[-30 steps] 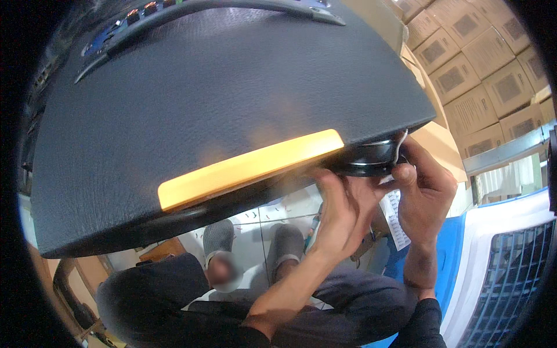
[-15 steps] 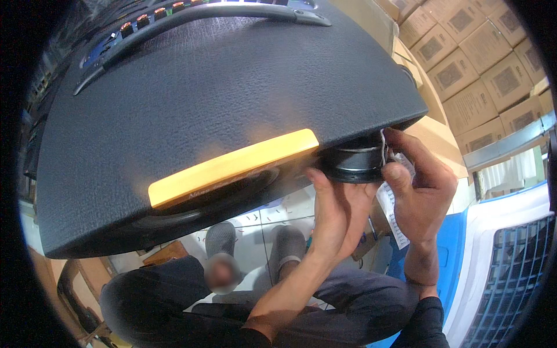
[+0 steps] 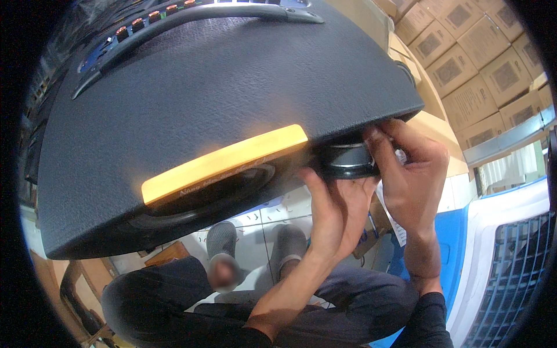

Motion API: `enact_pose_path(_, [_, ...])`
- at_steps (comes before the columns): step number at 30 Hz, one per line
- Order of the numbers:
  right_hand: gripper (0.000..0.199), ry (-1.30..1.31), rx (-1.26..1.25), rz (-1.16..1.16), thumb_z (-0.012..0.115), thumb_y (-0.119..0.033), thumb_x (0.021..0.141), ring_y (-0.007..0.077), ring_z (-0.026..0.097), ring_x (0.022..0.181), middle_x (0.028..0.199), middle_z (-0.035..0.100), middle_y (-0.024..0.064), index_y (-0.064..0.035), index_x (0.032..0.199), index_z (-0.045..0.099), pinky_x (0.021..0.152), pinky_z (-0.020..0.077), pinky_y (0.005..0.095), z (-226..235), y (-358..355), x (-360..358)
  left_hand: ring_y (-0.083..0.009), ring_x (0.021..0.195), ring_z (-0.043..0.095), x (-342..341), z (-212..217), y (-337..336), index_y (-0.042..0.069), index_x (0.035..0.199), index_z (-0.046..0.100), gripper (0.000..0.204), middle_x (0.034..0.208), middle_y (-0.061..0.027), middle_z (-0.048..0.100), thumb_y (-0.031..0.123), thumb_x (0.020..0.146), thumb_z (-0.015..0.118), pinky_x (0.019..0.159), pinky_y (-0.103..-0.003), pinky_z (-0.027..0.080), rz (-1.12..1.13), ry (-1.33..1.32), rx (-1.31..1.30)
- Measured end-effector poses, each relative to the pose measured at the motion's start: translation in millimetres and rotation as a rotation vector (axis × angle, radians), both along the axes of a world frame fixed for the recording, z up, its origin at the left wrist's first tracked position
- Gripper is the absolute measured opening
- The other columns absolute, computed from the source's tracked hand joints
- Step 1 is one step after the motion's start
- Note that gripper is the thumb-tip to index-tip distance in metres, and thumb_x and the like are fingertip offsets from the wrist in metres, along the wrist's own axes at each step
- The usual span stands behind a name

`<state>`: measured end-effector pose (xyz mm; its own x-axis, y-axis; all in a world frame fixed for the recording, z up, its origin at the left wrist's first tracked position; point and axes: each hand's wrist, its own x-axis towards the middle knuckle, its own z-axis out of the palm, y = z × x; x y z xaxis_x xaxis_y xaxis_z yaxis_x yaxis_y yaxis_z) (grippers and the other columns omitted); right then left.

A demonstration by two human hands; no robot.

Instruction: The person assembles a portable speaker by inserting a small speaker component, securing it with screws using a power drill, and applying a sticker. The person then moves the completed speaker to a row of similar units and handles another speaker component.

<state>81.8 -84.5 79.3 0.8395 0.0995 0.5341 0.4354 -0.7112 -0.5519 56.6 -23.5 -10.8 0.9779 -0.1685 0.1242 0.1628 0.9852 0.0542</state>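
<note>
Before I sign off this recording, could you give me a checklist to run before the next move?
1. Left hand beneath the shiny black cylindrical part: ok.
2. Right hand at that part's right side: ok.
3. What the right fingers pinch, if anything: cannot tell; contact is hidden.
4. Part clear of the large black textured cabinet: cannot tell; too dark there.
5. Both hands clear of the long yellow rounded bar: ok.

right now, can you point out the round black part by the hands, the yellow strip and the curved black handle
Round black part (image 3: 346, 158): head view, on its side wall
Yellow strip (image 3: 225, 165): head view, middle of its upper face
Curved black handle (image 3: 191, 17): head view, near the middle of its bar
</note>
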Motion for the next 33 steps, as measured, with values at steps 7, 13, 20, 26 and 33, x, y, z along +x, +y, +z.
enact_pose_path(7, [0.015,0.18,0.164,-0.084,0.066,-0.007,0.087,0.0076,0.053,0.062,0.061,0.06,0.0075,0.0071,0.083,0.069,0.057,0.0441,0.0266,5.5,3.7,3.5,-0.0236,0.137,0.042,2.2,3.5,-1.3,0.015,0.151,0.035,0.088,0.15,-0.0059,0.044,0.078,0.088,0.04,0.116,-0.042,0.029,-0.028,0.034,-0.019])
enact_pose_path(13, [0.016,0.121,0.267,-0.134,0.07,-0.009,0.088,0.0075,0.056,0.065,0.066,0.064,0.0072,0.0064,0.086,0.071,0.059,0.0462,0.0264,-1.1,7.1,-2.4,-0.0241,0.134,0.044,4.3,9.8,-0.9,0.012,0.148,0.039,0.086,0.146,-0.0068,0.048,0.076,0.091,0.038,0.116,-0.039,0.03,-0.024,0.083,-0.055])
enact_pose_path(20, [0.024,-0.062,0.008,-0.101,0.076,-0.01,0.082,0.0243,0.069,0.081,0.091,0.072,0.0178,0.0055,0.099,0.072,0.074,0.0542,0.0317,-6.7,2.2,-13.6,-0.0225,0.132,0.046,0.7,12.5,3.0,0.013,0.143,0.045,0.077,0.142,-0.0059,0.052,0.071,0.094,0.039,0.115,-0.038,0.032,0.019,0.035,-0.012])
enact_pose_path(26, [0.036,-0.064,-0.191,-0.045,0.076,-0.01,0.079,0.0337,0.062,0.097,0.105,0.067,0.0186,0.005,0.111,0.069,0.083,0.0517,0.0364,-6.9,-4.2,-14.5,-0.0228,0.13,0.047,-0.5,14.0,4.8,0.013,0.142,0.046,0.072,0.14,-0.005,0.053,0.069,0.096,0.039,0.115,-0.039,0.033,-0.001,0.016,-0.079])
enact_pose_path(33, [0.03,-0.089,-0.021,-0.049,0.074,-0.008,0.083,0.0277,0.063,0.093,0.103,0.066,0.0178,0.0062,0.109,0.069,0.081,0.0511,0.0341,-13.8,-3.0,-13.1,-0.0238,0.132,0.046,2.5,16.3,4.7,0.011,0.144,0.044,0.078,0.143,-0.0069,0.051,0.071,0.095,0.038,0.116,-0.039,0.032,-0.005,0.025,-0.044])
